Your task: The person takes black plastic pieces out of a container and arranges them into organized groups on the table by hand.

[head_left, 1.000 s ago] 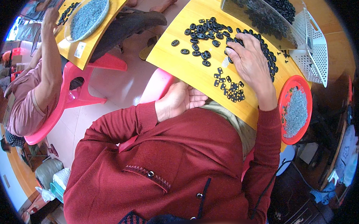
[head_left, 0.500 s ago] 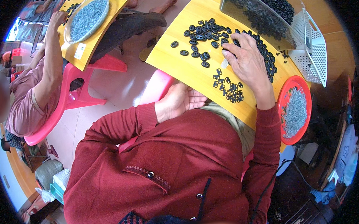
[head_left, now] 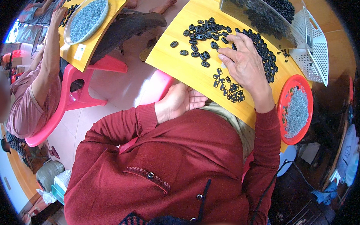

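My right hand (head_left: 245, 64) reaches over the yellow table, fingers apart and bent, among black oval pieces with two holes (head_left: 203, 34). Its thumb and index finger lie close together, their tips near one of these pieces; I see nothing held between them. A small pale patch on the table shows partly beneath the thumb. Nearer to me lies a cluster of smaller black two-holed pieces (head_left: 235, 95). At the table's near left edge my left hand (head_left: 179, 100) rests palm up, fingers stretched out, with nothing on it.
A clear bin (head_left: 260, 20) full of black pieces stands at the far right, beside a white perforated basket (head_left: 314, 48). A red bowl (head_left: 283, 126) of small silvery metal parts sits at the right edge. To the left, another person works at a table with a similar bowl (head_left: 68, 33).
My right hand has shifted slightly toward me and left, its index fingertip dropping closer to the thumb. My left hand has not moved.
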`<state>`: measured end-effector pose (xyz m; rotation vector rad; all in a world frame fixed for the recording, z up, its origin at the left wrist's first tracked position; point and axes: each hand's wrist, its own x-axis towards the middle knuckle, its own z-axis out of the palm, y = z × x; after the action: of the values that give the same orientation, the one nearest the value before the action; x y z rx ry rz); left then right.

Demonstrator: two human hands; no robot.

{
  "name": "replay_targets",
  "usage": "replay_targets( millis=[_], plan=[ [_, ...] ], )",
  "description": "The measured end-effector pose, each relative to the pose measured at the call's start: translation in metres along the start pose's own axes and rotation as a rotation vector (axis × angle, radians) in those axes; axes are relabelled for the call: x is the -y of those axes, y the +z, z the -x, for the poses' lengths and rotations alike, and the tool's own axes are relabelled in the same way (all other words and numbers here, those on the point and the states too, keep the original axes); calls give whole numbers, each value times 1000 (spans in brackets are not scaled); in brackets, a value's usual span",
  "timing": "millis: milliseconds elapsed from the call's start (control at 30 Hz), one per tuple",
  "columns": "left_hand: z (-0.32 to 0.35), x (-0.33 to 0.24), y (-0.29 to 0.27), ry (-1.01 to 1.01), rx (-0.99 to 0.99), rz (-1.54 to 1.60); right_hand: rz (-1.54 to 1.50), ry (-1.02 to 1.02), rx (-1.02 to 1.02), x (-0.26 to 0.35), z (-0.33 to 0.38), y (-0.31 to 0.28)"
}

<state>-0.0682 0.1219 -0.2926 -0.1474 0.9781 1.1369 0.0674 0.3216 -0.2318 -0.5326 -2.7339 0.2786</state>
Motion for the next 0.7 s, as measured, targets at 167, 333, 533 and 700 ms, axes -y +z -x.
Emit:
replay_targets(
  millis=[167, 333, 533, 700],
  plan=[
    [-2, 2, -2, 7, -4, -6, -26, -26, 8, 2, 3, 1],
    [-1, 2, 0, 5, -9, -11, -24, -51, 11, 6, 11, -1],
    [1, 1, 2, 9, -18, -21, -84, -25, 49, 7, 21, -3],
    [0, 1, 2, 5, -29, -29, -109, -40, 51, 8, 29, -3]
  ],
)
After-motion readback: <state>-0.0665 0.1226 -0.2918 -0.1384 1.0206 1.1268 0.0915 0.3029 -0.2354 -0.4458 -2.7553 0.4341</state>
